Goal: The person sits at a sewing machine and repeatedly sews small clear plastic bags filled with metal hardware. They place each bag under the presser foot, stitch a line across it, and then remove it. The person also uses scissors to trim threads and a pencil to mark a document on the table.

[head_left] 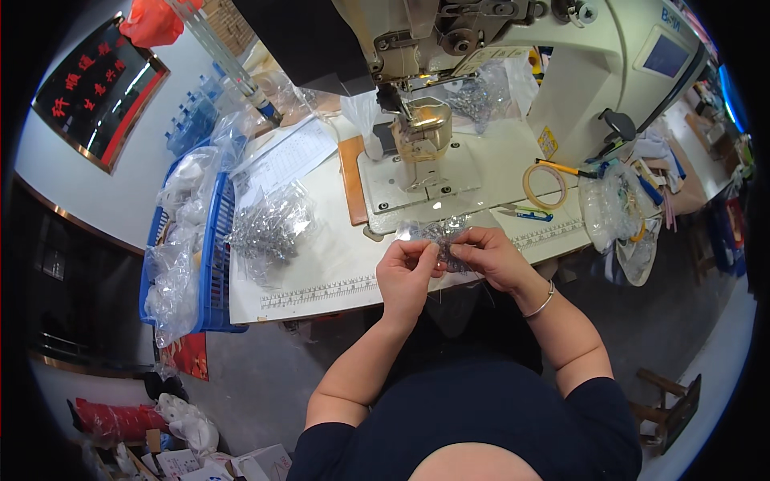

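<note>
Dark shirt (473, 401), and beyond it a small, glinting silver-grey bundle (441, 231)

1. Hands: two, the left hand (403, 280) and the right hand (499, 258), sharing one small silvery bundle (443, 231).
2. Bracelet (542, 301): one, on the right wrist.
3. Larger silvery heaps: two; a near heap (277, 224) left of the hands, a far heap (480, 94) beyond them.
4. Sewing machine (589, 44): one, ahead of the hands, bearing one screen (664, 56).
5. Tan strip (353, 180): one, ahead of the left hand.
6. Blue basket (215, 276): one, far left of the hands.
7. Right of and beyond the right hand: one tape roll (526, 190), one pair of snips (531, 213).
8. Blue bottles (192, 119): several, far left beyond the hands; exact count unclear.
</note>
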### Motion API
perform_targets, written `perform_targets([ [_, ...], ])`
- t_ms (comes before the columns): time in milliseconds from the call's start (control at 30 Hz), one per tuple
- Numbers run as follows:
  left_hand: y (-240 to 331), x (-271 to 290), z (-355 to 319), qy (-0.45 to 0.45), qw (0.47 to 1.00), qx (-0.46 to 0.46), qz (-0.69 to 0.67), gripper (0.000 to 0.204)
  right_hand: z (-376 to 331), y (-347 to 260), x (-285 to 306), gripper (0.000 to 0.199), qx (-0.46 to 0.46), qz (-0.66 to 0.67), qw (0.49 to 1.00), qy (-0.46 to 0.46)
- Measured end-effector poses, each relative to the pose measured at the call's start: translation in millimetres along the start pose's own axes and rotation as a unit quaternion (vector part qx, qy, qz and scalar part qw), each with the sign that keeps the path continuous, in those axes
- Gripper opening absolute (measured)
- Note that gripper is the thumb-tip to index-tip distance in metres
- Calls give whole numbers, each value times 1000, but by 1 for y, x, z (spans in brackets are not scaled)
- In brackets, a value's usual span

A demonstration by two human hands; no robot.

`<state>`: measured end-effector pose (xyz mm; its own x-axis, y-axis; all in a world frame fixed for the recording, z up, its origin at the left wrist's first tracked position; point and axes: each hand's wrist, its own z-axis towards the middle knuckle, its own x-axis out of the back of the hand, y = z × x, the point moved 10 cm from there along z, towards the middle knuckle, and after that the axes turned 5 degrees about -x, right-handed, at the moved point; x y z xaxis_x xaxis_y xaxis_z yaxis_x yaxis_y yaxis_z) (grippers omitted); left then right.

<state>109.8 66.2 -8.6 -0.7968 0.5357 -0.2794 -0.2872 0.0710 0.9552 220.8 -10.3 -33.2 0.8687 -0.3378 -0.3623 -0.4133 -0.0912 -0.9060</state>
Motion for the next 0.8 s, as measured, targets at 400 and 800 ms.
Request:
perform_targets([
  [400,-6,-1,1,2,1000,-13,10,11,-3,-12,0,18,35,-53,997,39],
  [800,-8,-7,3,-118,986,66,-99,26,-5,-25,-1,14,86,-15,994,66],
])
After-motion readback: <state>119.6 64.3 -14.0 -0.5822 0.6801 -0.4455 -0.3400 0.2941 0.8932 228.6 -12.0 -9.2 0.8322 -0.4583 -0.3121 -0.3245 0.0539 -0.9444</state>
